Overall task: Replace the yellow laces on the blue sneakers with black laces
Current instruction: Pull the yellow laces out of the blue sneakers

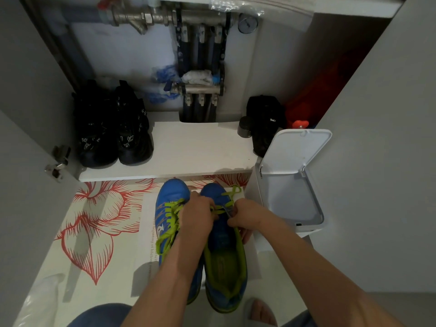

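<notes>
Two blue sneakers with yellow-green lining stand side by side, toes pointing away from the person, on a white floor mat point(113, 204) printed with red flowers. The left blue sneaker point(171, 192) has a yellow-green lace point(171, 217) criss-crossed through its eyelets, with loose loops spilling over its outer side. The right blue sneaker point(224, 260) lies open at the tongue, and its yellow-green lace point(232, 192) is threaded only near the toe, one free end curling over the toe cap. Both hands meet over the front of this right sneaker. The left hand point(197, 214) has its fingers curled down onto the lace at the lower eyelets, and the right hand point(249, 217) pinches a strand of the same lace just beside it. The two hands are close together but do not touch. Just to the right of the sneakers stands a white plastic bin point(290, 199) with its hinged lid point(295, 149) tipped up. Behind the mat, an open cabinet has a white shelf point(195, 147) carrying a pair of black shoes point(113, 133) on the left and a black bag point(265, 121) on the right. Metal water pipes point(200, 50) run along its back wall.
</notes>
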`<state>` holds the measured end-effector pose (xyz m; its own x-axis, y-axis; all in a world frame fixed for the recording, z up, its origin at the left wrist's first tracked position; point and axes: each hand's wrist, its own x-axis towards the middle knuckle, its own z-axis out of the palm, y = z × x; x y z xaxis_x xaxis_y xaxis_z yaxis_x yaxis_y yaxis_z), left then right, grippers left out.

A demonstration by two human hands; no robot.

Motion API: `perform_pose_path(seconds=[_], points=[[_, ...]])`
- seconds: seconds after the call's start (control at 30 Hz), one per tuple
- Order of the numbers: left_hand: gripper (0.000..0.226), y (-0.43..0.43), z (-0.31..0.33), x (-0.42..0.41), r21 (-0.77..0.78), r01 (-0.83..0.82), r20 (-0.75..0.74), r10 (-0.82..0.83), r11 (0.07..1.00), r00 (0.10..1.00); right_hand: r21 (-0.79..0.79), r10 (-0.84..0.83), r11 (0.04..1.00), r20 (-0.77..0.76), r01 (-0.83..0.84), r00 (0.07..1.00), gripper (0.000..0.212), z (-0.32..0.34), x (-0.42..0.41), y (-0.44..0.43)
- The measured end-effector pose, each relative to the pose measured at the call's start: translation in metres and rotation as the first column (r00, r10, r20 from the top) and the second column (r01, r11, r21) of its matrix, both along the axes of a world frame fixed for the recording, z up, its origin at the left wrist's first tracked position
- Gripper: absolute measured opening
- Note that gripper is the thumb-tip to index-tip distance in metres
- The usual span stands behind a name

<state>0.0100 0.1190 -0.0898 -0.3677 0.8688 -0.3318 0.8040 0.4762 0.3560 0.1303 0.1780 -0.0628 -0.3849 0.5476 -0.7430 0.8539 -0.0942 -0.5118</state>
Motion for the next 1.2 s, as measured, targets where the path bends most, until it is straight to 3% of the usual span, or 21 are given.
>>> perform_pose_path(seconds=[0.07,0.17,0.2,0.27,0.3,0.33,0.4,0.47,0.5,0.57,0.67,0.77,0.83,0.97,1.0,1.07,1.13,1.2], points=[[0.022,0.003,-0.001,0.0,-0.012,-0.007,-0.027,0.006,1.0,1.0,0.001,0.005,1.0,0.0,-0.005,1.0,0.021,0.0,0.0,0.0],[0.013,0.004,-0.001,0.002,0.19,-0.208,0.268,0.153,0.959,0.951,-0.006,0.021,1.0,0.001,-0.021,1.0,0.02,0.002,0.001,0.0],[0.01,0.003,0.005,0.005,0.283,-0.352,0.397,0.226,0.892,0.89,-0.001,0.024,1.0,0.002,-0.024,1.0,0.02,0.003,0.001,0.0],[0.007,0.003,0.026,0.001,0.33,-0.654,0.667,0.323,0.68,0.672,0.011,0.026,1.0,0.006,-0.026,1.0,0.02,0.003,0.0,0.001],[0.008,0.004,0.038,-0.004,0.288,-0.732,0.758,0.32,0.618,0.569,0.015,0.033,0.999,0.01,-0.033,0.999,0.019,0.002,0.0,0.001],[0.008,0.006,0.046,-0.01,0.274,-0.734,0.784,0.297,0.622,0.545,0.014,0.041,0.999,0.013,-0.041,0.999,0.018,0.002,0.0,0.001],[0.012,0.007,0.05,-0.02,0.301,-0.592,0.639,0.303,0.748,0.708,0.005,0.054,0.999,0.015,-0.054,0.998,0.015,0.001,0.001,0.0],[0.026,0.002,0.045,-0.019,0.304,-0.416,0.201,0.369,0.857,0.908,0.093,0.072,0.993,-0.013,-0.07,0.997,0.015,0.0,-0.002,0.0],[0.038,-0.001,0.04,-0.017,0.347,-0.338,-0.05,0.377,0.875,0.925,0.224,0.101,0.97,-0.035,-0.091,0.994,0.016,-0.003,-0.004,0.002],[0.048,-0.005,0.039,-0.011,0.348,-0.211,-0.278,0.316,0.913,0.907,0.504,0.183,0.853,-0.054,-0.132,0.982,0.018,-0.01,-0.01,0.005],[0.025,-0.008,0.042,-0.008,0.066,-0.147,-0.161,0.156,0.987,0.975,0.643,0.321,0.723,0.011,-0.252,0.947,0.025,-0.026,-0.02,0.004],[0.031,-0.012,0.034,-0.001,-0.183,0.001,-0.038,-0.009,0.983,0.999,0.675,0.359,0.661,0.099,-0.327,0.928,0.024,-0.035,-0.024,0.0],[0.037,-0.016,0.029,0.007,-0.248,0.051,-0.076,-0.071,0.968,0.995,0.687,0.348,0.653,0.102,-0.319,0.932,0.021,-0.038,-0.025,-0.001],[0.026,-0.017,0.026,0.007,-0.233,0.033,-0.126,-0.064,0.972,0.99,0.671,0.344,0.68,0.064,-0.295,0.937,0.016,-0.044,-0.027,0.002],[0.025,-0.017,0.025,0.007,-0.238,0.029,-0.135,-0.062,0.971,0.989,0.662,0.307,0.71,0.014,-0.239,0.952,0.015,-0.043,-0.027,0.003],[0.025,-0.019,0.027,0.007,-0.221,0.024,-0.154,-0.06,0.975,0.986,0.587,0.103,0.809,-0.196,0.032,0.975,0.011,-0.037,-0.028,0.006],[0.025,-0.021,0.029,0.006,-0.193,0.033,-0.167,-0.066,0.981,0.984,0.32,-0.232,0.863,-0.437,0.391,0.869,0.014,-0.027,-0.024,0.012],[0.025,-0.023,0.028,0.006,-0.173,0.043,-0.159,-0.071,0.984,0.985,0.129,-0.414,0.833,-0.501,0.539,0.76,0.013,-0.025,-0.021,0.017]])
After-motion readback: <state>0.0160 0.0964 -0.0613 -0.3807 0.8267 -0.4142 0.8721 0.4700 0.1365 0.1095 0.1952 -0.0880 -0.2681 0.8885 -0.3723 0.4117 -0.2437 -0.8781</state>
